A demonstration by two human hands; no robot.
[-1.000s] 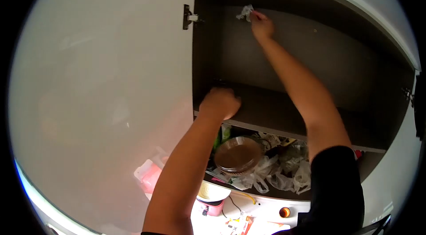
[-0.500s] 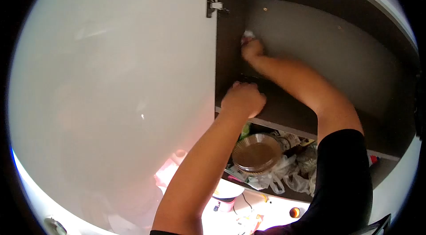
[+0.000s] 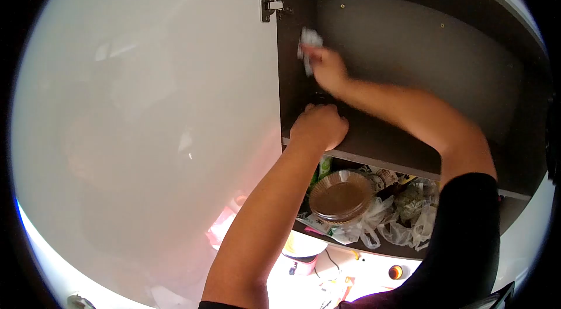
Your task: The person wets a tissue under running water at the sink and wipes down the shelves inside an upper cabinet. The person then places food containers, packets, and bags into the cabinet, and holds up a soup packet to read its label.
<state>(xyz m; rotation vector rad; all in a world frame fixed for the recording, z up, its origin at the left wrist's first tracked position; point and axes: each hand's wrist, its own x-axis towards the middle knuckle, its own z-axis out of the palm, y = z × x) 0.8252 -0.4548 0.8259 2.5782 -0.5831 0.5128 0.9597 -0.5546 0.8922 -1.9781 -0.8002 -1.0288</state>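
Note:
A crumpled white cloth (image 3: pixel 312 37), slightly blurred, is pinched in the fingers of my right hand (image 3: pixel 331 69). It presses against or lies very close to the dark left side wall (image 3: pixel 297 17) of the cabinet's upper compartment. Below it, my left hand (image 3: pixel 319 127) rests at the front of the dark shelf (image 3: pixel 380 134), knuckles up and fingers curled. Something dark shows just beyond those fingers, and whether they hold anything is hidden.
A white cabinet door (image 3: pixel 163 104) stands open on the left, hung on a metal hinge (image 3: pixel 269 5). In the compartment below are a round clear plastic container (image 3: pixel 342 195), plastic bags (image 3: pixel 374 221) and packets. A small round orange-brown item (image 3: pixel 395 272) lies farther down.
My right hand has shifted left and turned, and more of the white cloth shows. My left hand stays in nearly the same place. The view has shifted slightly.

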